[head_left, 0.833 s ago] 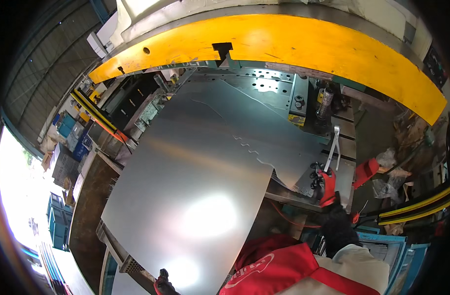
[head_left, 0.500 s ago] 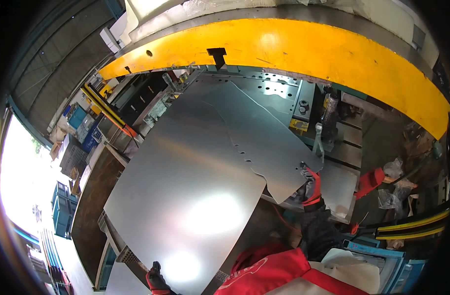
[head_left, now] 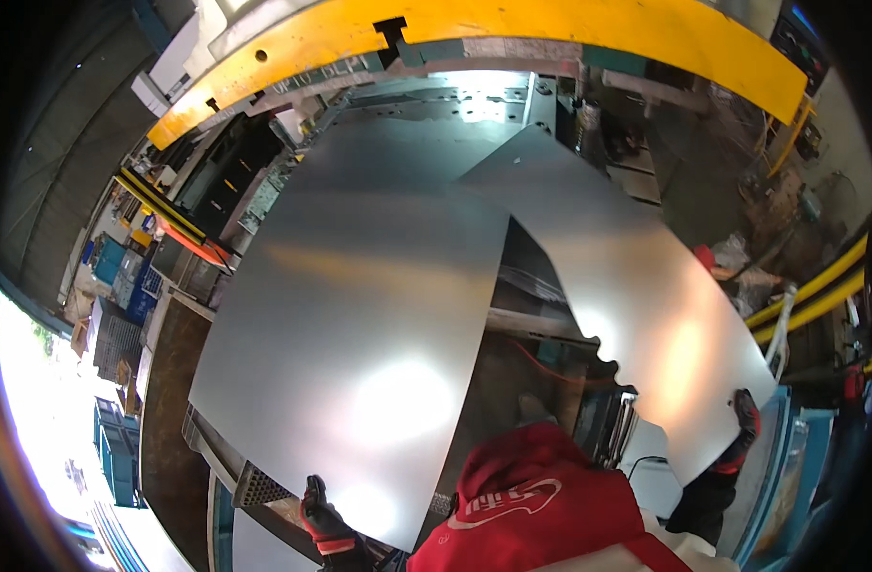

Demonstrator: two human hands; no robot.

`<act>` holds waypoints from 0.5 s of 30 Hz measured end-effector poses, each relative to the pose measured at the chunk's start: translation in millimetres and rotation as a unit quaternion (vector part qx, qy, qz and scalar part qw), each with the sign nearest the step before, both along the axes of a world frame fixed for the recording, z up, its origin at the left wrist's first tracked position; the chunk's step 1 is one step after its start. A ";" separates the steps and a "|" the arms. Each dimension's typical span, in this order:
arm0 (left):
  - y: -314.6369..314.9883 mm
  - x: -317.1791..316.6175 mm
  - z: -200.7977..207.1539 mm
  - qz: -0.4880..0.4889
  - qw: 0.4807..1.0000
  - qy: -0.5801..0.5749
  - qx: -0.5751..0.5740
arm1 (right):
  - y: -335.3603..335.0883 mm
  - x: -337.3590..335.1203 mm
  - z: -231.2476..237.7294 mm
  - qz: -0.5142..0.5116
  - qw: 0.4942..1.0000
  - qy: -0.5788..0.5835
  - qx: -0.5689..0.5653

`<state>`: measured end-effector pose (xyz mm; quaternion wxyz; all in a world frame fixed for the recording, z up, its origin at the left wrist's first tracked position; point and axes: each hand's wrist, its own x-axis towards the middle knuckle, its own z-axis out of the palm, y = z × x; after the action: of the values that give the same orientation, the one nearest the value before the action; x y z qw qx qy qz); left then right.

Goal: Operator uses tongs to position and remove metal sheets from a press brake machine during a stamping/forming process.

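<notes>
A cut metal sheet [head_left: 665, 296] with a wavy, notched inner edge slants across the right half of the frame, from upper centre to lower right. The right grip [head_left: 741, 429], in a dark and red glove, pinches its outer edge at the lower right, the thumb showing on top. Just beyond that edge, a pale metal tool [head_left: 784, 329] sticks out; whether the hand also holds it is hidden.

A large plain metal sheet [head_left: 360, 305] fills the centre and left of centre, glare bright on its lower part. The left grip [head_left: 324, 520], gloved alike, pinches its lower left edge at the bottom of the frame. The cut sheet's upper left tip overlaps the large sheet near upper centre; I cannot tell whether they touch.

The large sheet's far end lies over a holed metal surface [head_left: 426, 107] at the top, below a curved yellow beam [head_left: 550, 27]. A red apron [head_left: 550, 486] shows at lower centre. Blue crates [head_left: 117, 448] stand at lower left, and yellow bars [head_left: 822, 281] cross at the right.
</notes>
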<state>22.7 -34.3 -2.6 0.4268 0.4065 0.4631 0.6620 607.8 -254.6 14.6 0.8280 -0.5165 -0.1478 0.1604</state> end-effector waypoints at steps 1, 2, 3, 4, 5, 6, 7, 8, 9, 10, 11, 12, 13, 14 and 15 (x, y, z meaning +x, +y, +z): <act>3.9 8.6 4.8 -0.015 1.000 -0.004 -0.006 | -14.2 -20.7 31.9 -0.033 0.999 -0.015 -0.010; 7.4 7.4 4.6 -0.027 1.000 -0.007 -0.013 | -27.3 -38.9 58.0 -0.054 0.998 -0.035 -0.021; 11.6 6.5 2.1 -0.021 0.995 -0.077 -0.059 | -29.0 -58.1 84.2 -0.067 0.996 -0.052 -0.033; 13.7 4.4 -0.5 -0.015 0.984 -0.145 -0.104 | -29.7 -81.6 110.7 -0.077 0.994 -0.073 -0.034; 8.9 -6.2 -2.3 -0.008 0.985 -0.141 -0.100 | -33.5 -88.6 116.9 -0.088 0.993 -0.065 -0.044; 13.1 -8.2 -6.8 -0.027 0.982 -0.152 -0.110 | -53.3 -87.7 110.1 -0.097 0.992 -0.064 -0.041; 15.9 -8.8 -8.4 -0.042 0.979 -0.158 -0.119 | -66.3 -86.9 104.4 -0.103 0.992 -0.059 -0.039; 18.3 -7.2 -7.2 -0.050 0.979 -0.158 -0.120 | -75.8 -84.5 96.8 -0.108 0.992 -0.052 -0.039; 18.2 -6.0 -4.3 -0.053 0.982 -0.134 -0.125 | -81.9 -80.8 85.9 -0.107 0.992 -0.046 -0.040; 17.4 -4.7 -0.3 -0.054 0.984 -0.110 -0.128 | -85.5 -73.6 69.1 -0.101 0.994 -0.035 -0.037; 16.3 1.9 7.3 -0.058 0.984 -0.110 -0.128 | -87.9 -63.8 51.3 -0.096 0.995 -0.020 -0.036; 16.3 11.0 17.4 -0.043 0.984 -0.097 -0.143 | -84.3 -55.1 34.1 -0.092 0.995 -0.007 -0.033; 16.0 22.1 23.8 -0.029 0.985 -0.075 -0.151 | -41.1 -71.7 58.0 -0.096 0.995 0.000 -0.039; 12.8 15.9 17.7 -0.021 0.987 -0.069 -0.146 | 11.9 -86.4 86.2 -0.089 0.995 0.007 -0.047; 12.9 -2.3 3.8 -0.050 0.989 -0.063 -0.125 | 6.3 -55.9 52.9 -0.003 0.996 0.085 -0.011</act>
<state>20.5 -21.4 1.1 0.5352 0.3300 0.4939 0.6006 551.9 -248.3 67.5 0.8324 -0.5106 -0.0738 0.2024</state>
